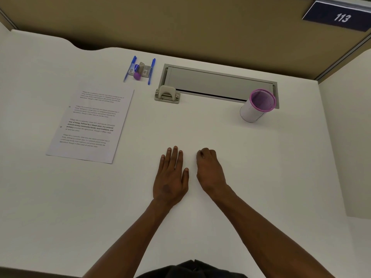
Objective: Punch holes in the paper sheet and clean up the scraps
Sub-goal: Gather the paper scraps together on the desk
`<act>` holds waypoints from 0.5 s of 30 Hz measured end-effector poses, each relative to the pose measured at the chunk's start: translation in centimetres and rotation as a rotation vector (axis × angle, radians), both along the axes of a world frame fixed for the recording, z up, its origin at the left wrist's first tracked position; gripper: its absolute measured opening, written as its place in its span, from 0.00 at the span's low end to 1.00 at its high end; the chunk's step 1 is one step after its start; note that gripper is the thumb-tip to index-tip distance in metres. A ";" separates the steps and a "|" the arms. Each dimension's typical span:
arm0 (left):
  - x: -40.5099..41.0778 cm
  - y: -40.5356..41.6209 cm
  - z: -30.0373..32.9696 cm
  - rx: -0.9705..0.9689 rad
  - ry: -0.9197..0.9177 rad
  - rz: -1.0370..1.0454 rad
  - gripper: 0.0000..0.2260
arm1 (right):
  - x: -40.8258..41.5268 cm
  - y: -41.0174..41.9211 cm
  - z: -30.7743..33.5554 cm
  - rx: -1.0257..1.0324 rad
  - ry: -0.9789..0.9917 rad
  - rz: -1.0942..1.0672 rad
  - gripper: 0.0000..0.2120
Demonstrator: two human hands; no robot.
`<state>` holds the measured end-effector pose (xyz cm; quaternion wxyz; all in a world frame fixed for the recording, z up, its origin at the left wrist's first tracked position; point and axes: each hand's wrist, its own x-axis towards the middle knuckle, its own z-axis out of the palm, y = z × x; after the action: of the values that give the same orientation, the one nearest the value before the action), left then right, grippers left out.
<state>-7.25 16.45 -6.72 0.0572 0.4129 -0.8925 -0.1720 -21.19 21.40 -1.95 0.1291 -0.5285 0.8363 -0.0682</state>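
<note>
Left hand (171,177) flat, right hand (208,169) curled

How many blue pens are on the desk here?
2. One pen lies left of the small clutter at the back of the desk, the other pen right of it. None looks hidden.

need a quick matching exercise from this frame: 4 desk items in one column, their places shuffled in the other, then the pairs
Things:
1. paper sheet
2. hole punch
3. purple-rimmed cup
4. blue pens

Places:
A. far right, at the end of the cable tray
B. left, lying flat
C. far edge, left of the cable tray
D. at the tray's near left corner

Pairs: 1-B, 2-D, 3-A, 4-C
</note>
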 end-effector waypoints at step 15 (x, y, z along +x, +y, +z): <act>0.1 0.0 0.0 -0.008 0.026 0.002 0.27 | -2.9 -2.0 1.7 0.072 0.021 0.199 0.09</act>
<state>-7.18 16.42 -6.71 0.0704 0.4114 -0.8920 -0.1738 -24.06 19.42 -0.28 0.1452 -0.6047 0.7829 -0.0194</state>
